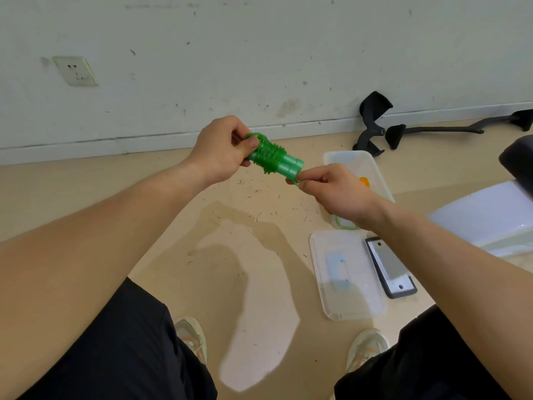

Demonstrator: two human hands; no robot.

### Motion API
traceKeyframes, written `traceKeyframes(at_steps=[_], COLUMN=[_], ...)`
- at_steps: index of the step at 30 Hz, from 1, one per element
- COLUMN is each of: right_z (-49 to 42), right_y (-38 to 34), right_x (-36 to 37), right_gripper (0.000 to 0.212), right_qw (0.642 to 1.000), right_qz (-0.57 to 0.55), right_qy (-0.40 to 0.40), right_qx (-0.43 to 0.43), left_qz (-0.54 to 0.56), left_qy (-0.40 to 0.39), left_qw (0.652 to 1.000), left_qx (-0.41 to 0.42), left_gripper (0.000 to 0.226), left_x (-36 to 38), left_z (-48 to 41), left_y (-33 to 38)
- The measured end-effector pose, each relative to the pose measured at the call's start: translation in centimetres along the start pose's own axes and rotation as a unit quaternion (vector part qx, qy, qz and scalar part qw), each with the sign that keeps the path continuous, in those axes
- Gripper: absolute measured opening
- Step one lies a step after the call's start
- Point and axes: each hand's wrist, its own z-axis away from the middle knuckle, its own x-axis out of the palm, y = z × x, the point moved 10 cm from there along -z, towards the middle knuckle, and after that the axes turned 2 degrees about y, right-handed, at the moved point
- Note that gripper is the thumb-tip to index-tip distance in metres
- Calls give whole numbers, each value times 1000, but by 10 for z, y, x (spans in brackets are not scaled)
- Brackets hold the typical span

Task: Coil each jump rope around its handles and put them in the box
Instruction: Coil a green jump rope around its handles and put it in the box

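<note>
A green jump rope (274,160) is wound in tight turns around its two handles, held in the air above the floor. My left hand (223,150) grips the left end of the bundle, thumb on the coils. My right hand (331,189) pinches the loose green end of the rope just below the handles' right end. The clear plastic box (372,168) stands on the floor behind my right hand, with something orange and a bit of green rope inside. My right hand and forearm cover much of it.
The box's clear lid (346,275) lies on the floor near my right foot, beside a black-framed grey plate (390,268). Black chair parts (375,122) lie against the wall. A white base (490,217) is at right. Small debris litters the beige floor.
</note>
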Motion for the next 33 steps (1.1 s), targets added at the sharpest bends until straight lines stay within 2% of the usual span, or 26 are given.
traceKeyframes(at_steps=[4, 6, 9, 12, 19, 26, 29, 33], right_z=[-1, -2, 0, 3, 7, 12, 13, 13], right_y=[-6, -8, -16, -22, -32, -45, -45, -39], right_x=[6, 4, -2, -2, 1, 9, 13, 11], right_gripper=[22, 16, 17, 21, 22, 12, 9, 12], right_qw=[997, 988, 957, 926, 886, 803, 814, 874], right_qz=[64, 144, 278, 362, 442, 563, 542, 447], right_qy=[-19, -5, 36, 54, 69, 70, 44, 12], right_qx=[-37, -54, -74, -92, -121, -185, -204, -190], left_qz=[-68, -83, -101, -120, -161, -223, -234, -226], left_qy=[-6, -11, -22, -28, -45, -81, -113, -150], left_qw=[997, 996, 994, 991, 985, 967, 961, 958], left_qx=[38, 41, 42, 45, 50, 89, 96, 96], left_gripper=[8, 8, 8, 8, 12, 14, 15, 20], left_x=[3, 4, 6, 8, 17, 27, 32, 30], left_z=[3, 4, 5, 6, 9, 14, 15, 16], left_y=[9, 10, 10, 12, 13, 24, 23, 22])
